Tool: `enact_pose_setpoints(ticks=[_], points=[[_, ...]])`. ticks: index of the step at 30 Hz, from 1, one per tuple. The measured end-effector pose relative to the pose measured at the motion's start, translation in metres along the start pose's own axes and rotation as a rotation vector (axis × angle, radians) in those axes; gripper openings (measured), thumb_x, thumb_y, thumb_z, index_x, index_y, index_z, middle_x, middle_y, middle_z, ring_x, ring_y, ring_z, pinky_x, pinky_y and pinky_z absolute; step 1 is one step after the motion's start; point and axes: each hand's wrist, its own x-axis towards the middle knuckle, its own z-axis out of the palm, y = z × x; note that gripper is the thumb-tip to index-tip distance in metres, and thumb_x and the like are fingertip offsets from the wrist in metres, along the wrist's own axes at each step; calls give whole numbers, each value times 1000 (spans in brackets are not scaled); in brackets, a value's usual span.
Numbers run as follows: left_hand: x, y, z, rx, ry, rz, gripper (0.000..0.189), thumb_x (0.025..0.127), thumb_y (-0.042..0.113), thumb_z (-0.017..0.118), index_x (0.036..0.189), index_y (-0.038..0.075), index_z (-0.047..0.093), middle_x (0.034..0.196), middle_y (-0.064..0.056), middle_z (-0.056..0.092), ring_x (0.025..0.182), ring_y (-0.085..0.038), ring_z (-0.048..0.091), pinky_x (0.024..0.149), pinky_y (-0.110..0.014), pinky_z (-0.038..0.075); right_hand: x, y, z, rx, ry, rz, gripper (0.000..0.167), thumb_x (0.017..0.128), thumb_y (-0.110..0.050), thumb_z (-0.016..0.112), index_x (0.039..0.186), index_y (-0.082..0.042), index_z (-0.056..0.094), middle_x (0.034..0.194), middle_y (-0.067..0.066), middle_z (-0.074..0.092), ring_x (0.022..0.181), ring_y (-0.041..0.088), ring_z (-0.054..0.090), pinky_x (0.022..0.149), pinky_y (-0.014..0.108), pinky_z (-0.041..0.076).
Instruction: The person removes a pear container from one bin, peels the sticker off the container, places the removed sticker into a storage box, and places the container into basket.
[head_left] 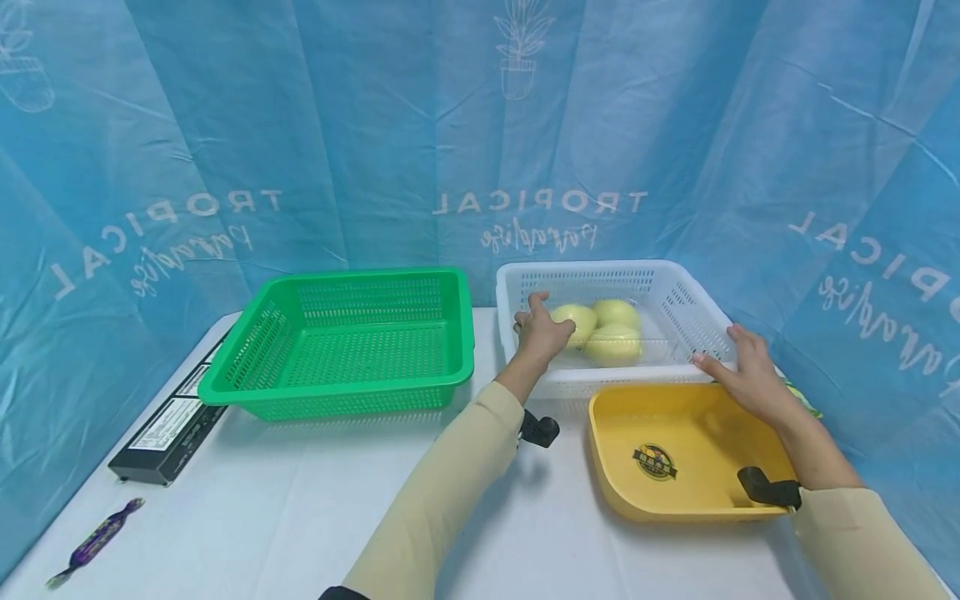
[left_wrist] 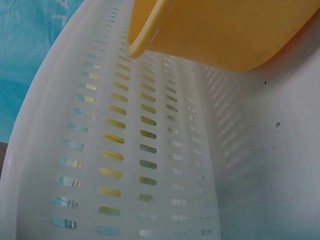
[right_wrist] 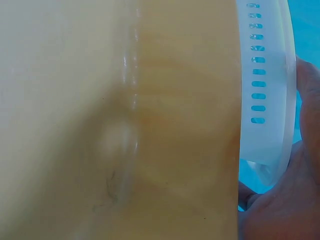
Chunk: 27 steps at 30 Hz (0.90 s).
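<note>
Three round yellow-green fruits point(head_left: 613, 345) lie together in the white slotted basket point(head_left: 667, 271), with clear plastic visible around them. Reaching over the basket's front rim, my left hand point(head_left: 542, 335) has its fingers spread, and its thumb overlaps the leftmost fruit in the head view. The left wrist view shows only the basket's slotted wall point(left_wrist: 127, 150), with that hand out of sight. My right hand point(head_left: 753, 379) grips the front right corner of the basket. Its thumb lies over the rim point(right_wrist: 289, 100) and other fingers come round the corner in the right wrist view.
A yellow bin point(head_left: 693, 454) stands just in front of the white basket, beneath my right forearm. Left of it is a green basket point(head_left: 337, 400), its corner over a black box point(head_left: 167, 429) with white labels. A purple-wrapped candy point(head_left: 96, 542) lies front left. Blue curtains enclose the table.
</note>
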Motion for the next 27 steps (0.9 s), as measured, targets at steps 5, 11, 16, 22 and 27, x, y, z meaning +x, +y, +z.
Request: enact_pose_setpoints(ticks=[5, 11, 16, 22, 27], points=[[-1, 0, -1, -3, -12, -25, 65, 84, 12, 60, 141, 23, 30, 145, -27, 25, 126, -33, 34, 63, -31, 38, 1, 0, 0, 3, 1, -4, 89, 96, -46, 48, 145, 15, 4, 148, 40, -3, 129, 60, 12, 96, 76, 19], [-2, 2, -1, 11, -21, -62, 67, 84, 13, 59, 143, 23, 27, 145, -27, 26, 127, -33, 33, 64, -32, 38, 1, 0, -1, 6, -6, -1, 90, 96, -46, 48, 145, 14, 2, 148, 39, -5, 131, 60, 10, 97, 77, 17], [-3, 3, -2, 15, -22, -68, 71, 84, 13, 59, 145, 22, 23, 144, -27, 27, 129, -34, 33, 65, -33, 38, 0, 0, -1, 8, 10, -6, 90, 95, -45, 48, 145, 15, 2, 148, 39, -3, 131, 61, 10, 98, 76, 17], [-2, 2, -2, 11, -18, -70, 76, 84, 15, 59, 147, 21, 17, 147, -28, 23, 134, -37, 30, 68, -35, 39, -1, 0, 0, 15, 14, -5, 90, 96, -45, 48, 145, 14, 2, 148, 40, -3, 129, 61, 12, 97, 75, 18], [-1, 2, -1, 11, -5, -66, 77, 84, 15, 58, 148, 21, 16, 149, -27, 21, 135, -37, 28, 71, -37, 41, 0, 0, 0, 10, 8, 4, 90, 95, -46, 48, 145, 13, 1, 148, 40, -4, 128, 61, 13, 97, 76, 19]])
